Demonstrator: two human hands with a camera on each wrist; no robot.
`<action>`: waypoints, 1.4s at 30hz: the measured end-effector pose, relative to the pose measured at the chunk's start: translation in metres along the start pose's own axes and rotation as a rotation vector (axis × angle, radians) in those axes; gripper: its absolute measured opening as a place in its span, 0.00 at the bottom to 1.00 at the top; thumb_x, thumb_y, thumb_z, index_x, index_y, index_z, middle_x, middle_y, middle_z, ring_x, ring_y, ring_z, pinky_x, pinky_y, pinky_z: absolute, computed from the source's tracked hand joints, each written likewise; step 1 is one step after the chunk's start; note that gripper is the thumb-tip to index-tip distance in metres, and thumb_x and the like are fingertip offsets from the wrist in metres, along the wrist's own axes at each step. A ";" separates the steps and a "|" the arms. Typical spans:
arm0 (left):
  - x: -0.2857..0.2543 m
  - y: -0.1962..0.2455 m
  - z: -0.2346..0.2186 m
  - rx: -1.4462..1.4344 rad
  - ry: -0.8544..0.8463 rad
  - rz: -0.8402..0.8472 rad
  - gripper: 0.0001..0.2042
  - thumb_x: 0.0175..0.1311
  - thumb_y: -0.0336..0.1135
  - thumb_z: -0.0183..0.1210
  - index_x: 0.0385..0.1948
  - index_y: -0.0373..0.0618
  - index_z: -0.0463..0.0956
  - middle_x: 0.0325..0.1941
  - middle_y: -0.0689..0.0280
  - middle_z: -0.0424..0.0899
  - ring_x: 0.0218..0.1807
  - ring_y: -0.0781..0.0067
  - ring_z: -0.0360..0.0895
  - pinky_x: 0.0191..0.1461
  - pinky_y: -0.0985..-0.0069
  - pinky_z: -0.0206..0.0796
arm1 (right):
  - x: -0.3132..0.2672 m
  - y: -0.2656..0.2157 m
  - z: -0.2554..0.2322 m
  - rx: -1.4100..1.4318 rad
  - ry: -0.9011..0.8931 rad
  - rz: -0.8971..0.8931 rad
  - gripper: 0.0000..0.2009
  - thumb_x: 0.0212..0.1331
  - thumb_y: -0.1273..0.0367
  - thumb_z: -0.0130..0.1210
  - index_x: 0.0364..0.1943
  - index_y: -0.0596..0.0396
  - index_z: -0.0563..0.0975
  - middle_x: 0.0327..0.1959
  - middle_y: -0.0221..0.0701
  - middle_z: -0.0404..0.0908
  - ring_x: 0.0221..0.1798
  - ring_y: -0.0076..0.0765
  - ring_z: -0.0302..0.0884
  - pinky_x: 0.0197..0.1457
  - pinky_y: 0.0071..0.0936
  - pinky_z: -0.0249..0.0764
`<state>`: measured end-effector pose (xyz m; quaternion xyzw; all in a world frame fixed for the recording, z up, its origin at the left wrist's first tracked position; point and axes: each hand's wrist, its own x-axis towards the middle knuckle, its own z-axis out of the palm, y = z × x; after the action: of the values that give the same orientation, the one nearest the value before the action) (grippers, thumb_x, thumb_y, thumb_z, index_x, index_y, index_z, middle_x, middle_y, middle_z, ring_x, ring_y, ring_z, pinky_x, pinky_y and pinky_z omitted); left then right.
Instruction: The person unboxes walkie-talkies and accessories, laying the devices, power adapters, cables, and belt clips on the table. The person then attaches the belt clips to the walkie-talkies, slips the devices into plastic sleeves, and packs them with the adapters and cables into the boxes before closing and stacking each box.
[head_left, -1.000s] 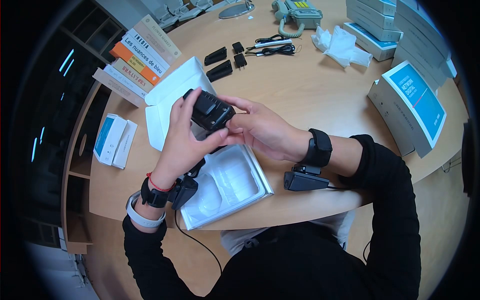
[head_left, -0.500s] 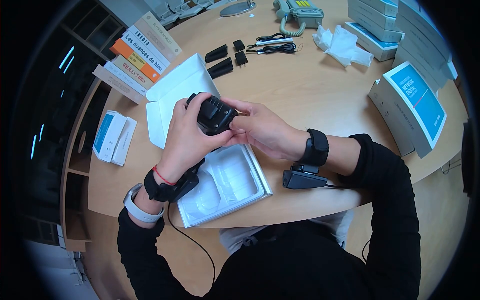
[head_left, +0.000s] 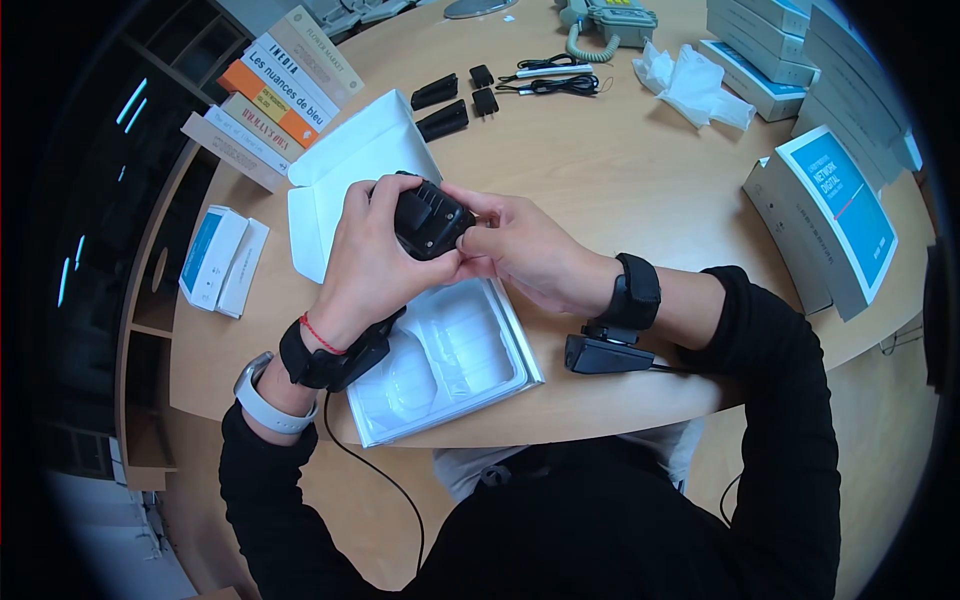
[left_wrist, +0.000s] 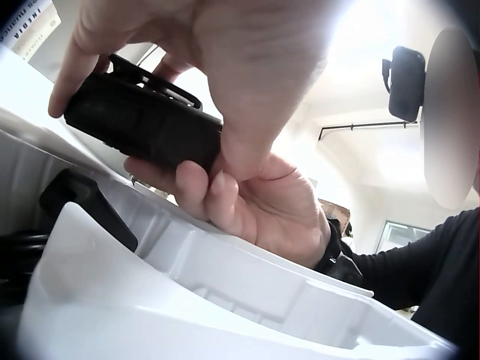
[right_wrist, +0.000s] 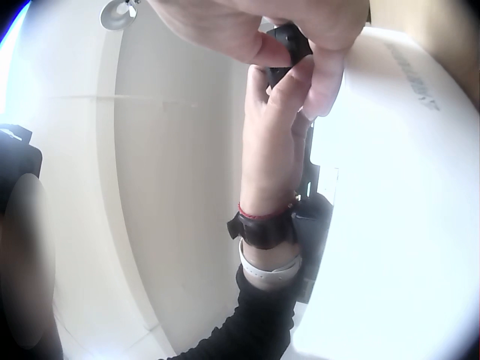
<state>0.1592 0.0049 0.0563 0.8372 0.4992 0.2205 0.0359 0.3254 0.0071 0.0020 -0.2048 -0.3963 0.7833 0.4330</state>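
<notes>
A black device (head_left: 428, 222) is being held up by both hands, above the upper end of an open white box (head_left: 520, 335) with a moulded tray (head_left: 462, 352) in it, and near the raised lid (head_left: 352, 155).

It is being gripped by the left hand (head_left: 372, 258), whose fingers are being curled over its top and far side while the thumb is being set along the near side; the hand is opened only as wide as the device. The near end is being pinched by the right hand (head_left: 540, 255), with thumb and fingertips closed in on a lower corner. Whether a small part is being worked there cannot fairly be told, as the fingertips are being hidden by one another in the right wrist view.

A slip seems the likeliest trouble: the smooth casing is being borne largely by fingertips, so if one hand were being loosened too soon, the device could be tipped into the tray or knocked against its rim. If the corner were being pressed hard, the casing could be twisted out of the left grip. The box could also be nudged by the left wrist camera (head_left: 365, 362), which is being carried low beside the tray, or its hanging cord (head_left: 422, 530) could be snagged on the table edge.
</notes>
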 end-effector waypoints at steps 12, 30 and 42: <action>0.000 0.000 0.000 0.032 -0.033 -0.011 0.34 0.35 0.42 0.69 0.48 0.38 0.64 0.46 0.49 0.65 0.48 0.52 0.70 0.51 0.66 0.68 | -0.002 0.001 0.002 -0.050 0.012 -0.024 0.31 0.57 0.81 0.43 0.67 0.60 0.50 0.38 0.36 0.72 0.36 0.27 0.77 0.44 0.22 0.78; -0.001 -0.008 -0.002 -0.138 0.011 -0.036 0.35 0.43 0.38 0.67 0.57 0.48 0.61 0.55 0.56 0.60 0.59 0.59 0.64 0.59 0.66 0.65 | -0.006 -0.016 0.004 0.141 -0.095 -0.049 0.28 0.59 0.76 0.45 0.64 0.62 0.51 0.47 0.42 0.72 0.41 0.33 0.78 0.49 0.26 0.78; -0.001 -0.001 -0.009 -0.502 0.050 0.001 0.43 0.42 0.38 0.71 0.63 0.44 0.55 0.61 0.51 0.58 0.64 0.56 0.61 0.61 0.64 0.62 | -0.004 -0.033 0.004 0.159 -0.168 0.025 0.17 0.66 0.62 0.46 0.51 0.59 0.65 0.44 0.36 0.74 0.43 0.30 0.77 0.49 0.28 0.78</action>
<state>0.1542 0.0030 0.0635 0.7964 0.4292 0.3585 0.2303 0.3419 0.0128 0.0304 -0.1085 -0.3651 0.8320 0.4034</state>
